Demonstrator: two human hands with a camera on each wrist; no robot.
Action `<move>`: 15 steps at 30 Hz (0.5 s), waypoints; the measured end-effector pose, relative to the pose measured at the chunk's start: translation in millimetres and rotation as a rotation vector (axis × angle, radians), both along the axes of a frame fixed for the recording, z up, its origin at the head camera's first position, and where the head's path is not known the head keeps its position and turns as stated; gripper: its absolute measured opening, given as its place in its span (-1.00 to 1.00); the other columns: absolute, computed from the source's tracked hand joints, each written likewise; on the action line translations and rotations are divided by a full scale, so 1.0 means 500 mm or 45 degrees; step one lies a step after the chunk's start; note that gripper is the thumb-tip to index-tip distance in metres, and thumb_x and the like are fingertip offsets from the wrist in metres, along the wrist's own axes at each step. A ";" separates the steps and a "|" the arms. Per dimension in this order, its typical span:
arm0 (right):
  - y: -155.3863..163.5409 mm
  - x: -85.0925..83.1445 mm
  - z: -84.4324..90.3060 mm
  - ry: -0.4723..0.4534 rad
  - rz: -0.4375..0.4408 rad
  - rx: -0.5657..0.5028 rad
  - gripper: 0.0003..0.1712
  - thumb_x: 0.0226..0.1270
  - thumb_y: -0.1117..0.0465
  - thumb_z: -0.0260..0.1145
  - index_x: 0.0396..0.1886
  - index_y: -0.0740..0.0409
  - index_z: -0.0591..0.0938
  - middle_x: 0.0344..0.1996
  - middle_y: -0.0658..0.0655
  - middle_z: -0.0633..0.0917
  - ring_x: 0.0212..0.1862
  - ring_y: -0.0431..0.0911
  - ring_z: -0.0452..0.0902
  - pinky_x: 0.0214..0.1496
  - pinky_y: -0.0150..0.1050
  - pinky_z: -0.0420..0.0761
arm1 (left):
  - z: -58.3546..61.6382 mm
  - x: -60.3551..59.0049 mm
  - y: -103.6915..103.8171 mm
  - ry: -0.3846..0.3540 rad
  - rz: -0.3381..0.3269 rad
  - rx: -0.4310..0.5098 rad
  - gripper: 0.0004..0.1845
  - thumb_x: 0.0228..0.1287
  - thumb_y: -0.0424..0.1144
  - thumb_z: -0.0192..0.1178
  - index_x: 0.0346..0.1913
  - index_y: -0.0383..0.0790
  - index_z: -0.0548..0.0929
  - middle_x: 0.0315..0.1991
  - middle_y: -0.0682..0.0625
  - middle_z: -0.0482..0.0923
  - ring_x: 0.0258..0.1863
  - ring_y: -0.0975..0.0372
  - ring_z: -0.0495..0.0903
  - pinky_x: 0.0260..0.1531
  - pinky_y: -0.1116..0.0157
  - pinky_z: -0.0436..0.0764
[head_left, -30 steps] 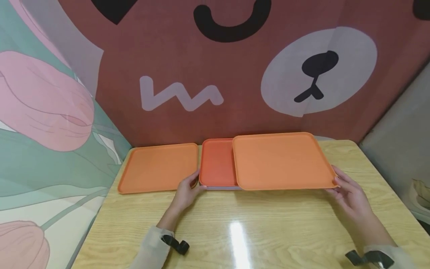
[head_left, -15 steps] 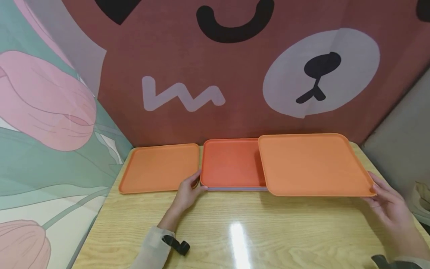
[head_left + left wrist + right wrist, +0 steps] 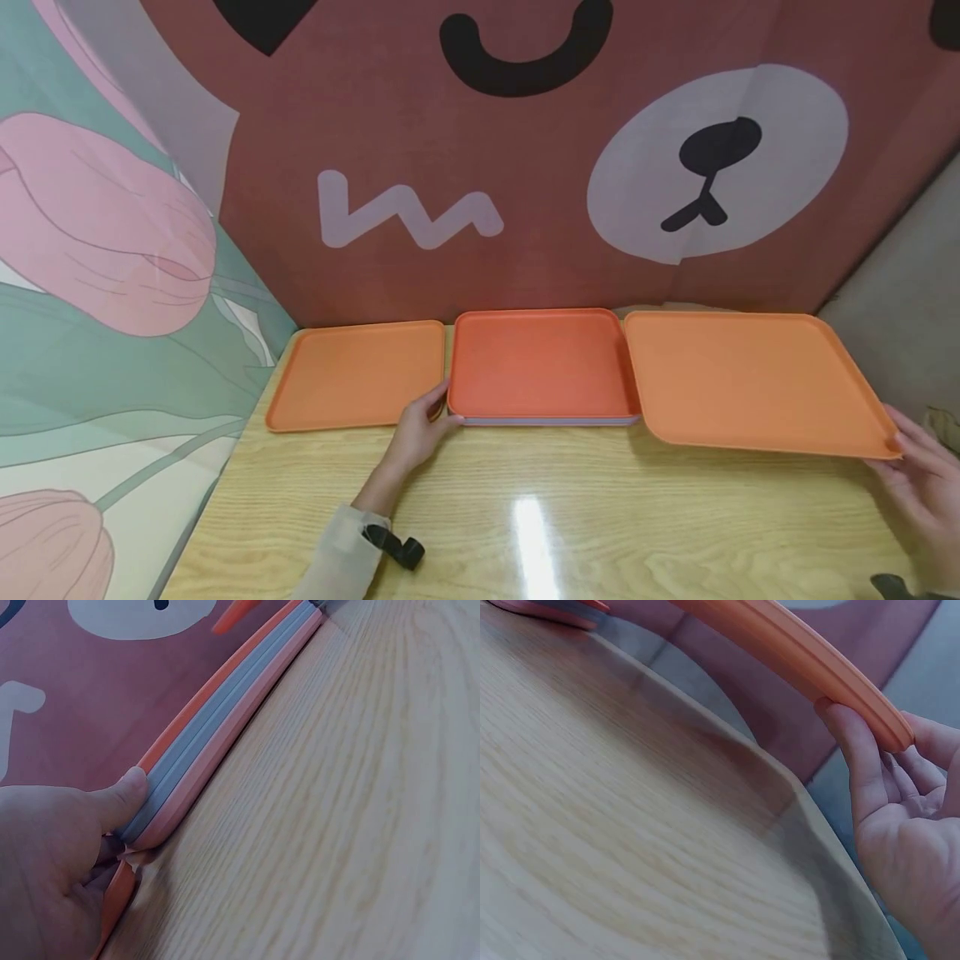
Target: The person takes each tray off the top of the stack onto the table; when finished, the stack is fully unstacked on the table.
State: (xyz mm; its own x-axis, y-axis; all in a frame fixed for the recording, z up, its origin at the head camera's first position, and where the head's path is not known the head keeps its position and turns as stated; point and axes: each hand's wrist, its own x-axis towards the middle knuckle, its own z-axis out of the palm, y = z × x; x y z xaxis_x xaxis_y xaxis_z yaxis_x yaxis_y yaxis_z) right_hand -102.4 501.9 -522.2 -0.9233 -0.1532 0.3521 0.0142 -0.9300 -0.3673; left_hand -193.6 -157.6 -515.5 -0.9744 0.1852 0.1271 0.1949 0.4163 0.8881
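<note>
- The bench [image 3: 525, 517] is big, made of light wood, with a shiny spot in the middle.
- Behind it is a red-brown wall [image 3: 450, 150] with a cartoon bear face on it. On the left is a green wall with pink flowers [image 3: 97, 225].
- The biggest tray is the light orange tray [image 3: 750, 379] on the right. Its near corner is lifted off the bench.
- The right hand [image 3: 926, 483] holds that tray by its near right corner. The thumb [image 3: 855, 750] is pressed against the rim and the other fingers are curled under it.
- In the middle is a stack of trays [image 3: 540, 362]. The top one is darker orange. From the side you can see orange, grey and pink rims stacked up.
- On the left, another orange tray [image 3: 356, 373] lies flat on the bench, just beside the stack.
- The left hand [image 3: 416, 433] is at the near left corner of the stack. Its thumb [image 3: 127, 791] presses on the rims there, and the fingers sit under the corner.
</note>
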 end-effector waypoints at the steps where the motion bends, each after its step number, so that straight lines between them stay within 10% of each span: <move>1: 0.006 0.001 -0.004 -0.009 0.000 -0.023 -0.33 0.62 0.41 -0.57 0.47 0.43 0.34 0.29 0.43 0.51 0.27 0.30 0.49 0.25 0.09 0.51 | 0.000 0.000 0.000 0.000 -0.001 0.003 -0.23 0.24 -0.35 0.43 0.47 -0.39 0.35 0.44 -0.24 0.35 0.39 -0.03 0.38 0.28 0.13 0.47; 15: 0.041 0.001 -0.037 -0.043 0.051 -0.132 -0.34 0.66 0.33 -0.55 0.42 0.47 0.37 0.27 0.51 0.50 0.30 0.35 0.43 0.30 0.16 0.45 | -0.001 0.003 0.000 -0.001 0.004 -0.009 -0.24 0.25 -0.31 0.42 0.48 -0.37 0.36 0.43 -0.24 0.37 0.39 -0.04 0.40 0.27 0.11 0.48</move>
